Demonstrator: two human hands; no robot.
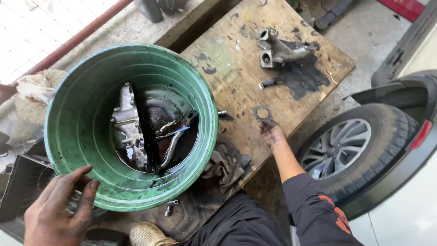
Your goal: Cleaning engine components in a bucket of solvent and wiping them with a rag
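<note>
Grimy right hand (272, 135) (outstretched) at gasket (262, 113)

A tub (82, 136) stands on the left part of the bench (246, 64), with an engine part (129, 125) and a pipe (172, 146) lying in it. A rag (226, 164) lies just right of the tub. Farther right lies a gasket (262, 113), with a manifold (278, 49) behind it. A wheel (343, 146) stands right of the bench.
</note>
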